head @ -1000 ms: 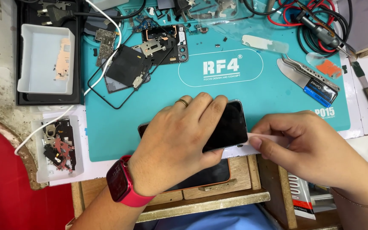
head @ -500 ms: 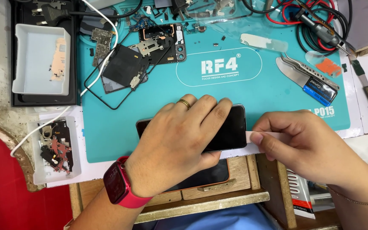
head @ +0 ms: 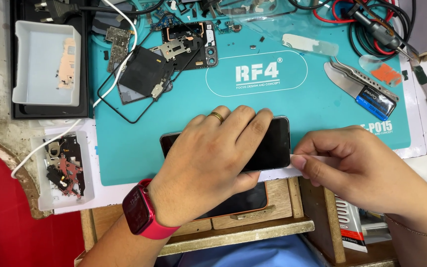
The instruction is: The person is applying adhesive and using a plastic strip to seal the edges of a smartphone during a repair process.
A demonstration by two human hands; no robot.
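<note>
A teal repair mat (head: 174,158) covers most of the workbench, its near edge meeting a worn wooden shelf (head: 253,230). On the mat's near side lies a dark smartphone (head: 273,143), screen up. The left hand (head: 208,163) presses flat on it, fingers spread, a gold ring (head: 217,116) on one finger and a red smartwatch (head: 139,212) at the wrist. The right hand (head: 352,165) pinches a thin white strip (head: 285,171) at the phone's right near edge. Far left sit a white plastic tray (head: 45,64) and loose phone parts (head: 159,64); to the near left, a small tray of brackets (head: 65,168). Tweezers (head: 362,81) and cables (head: 371,24) lie far right
</note>
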